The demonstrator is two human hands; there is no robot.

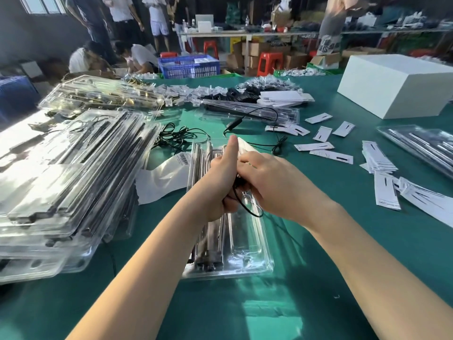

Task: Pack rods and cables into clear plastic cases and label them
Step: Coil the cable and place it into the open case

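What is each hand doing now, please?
Left hand: grips a black cable and white card.
Right hand: fingers curled at the cable.

One head-worn wide-angle view here, looking forward and down along both bare forearms onto the green-covered work table (343, 253). It sits close over the table's near edge, straight lines bowing outward at the frame borders. Beyond the table's far edge, the workshop floor shows, distant.
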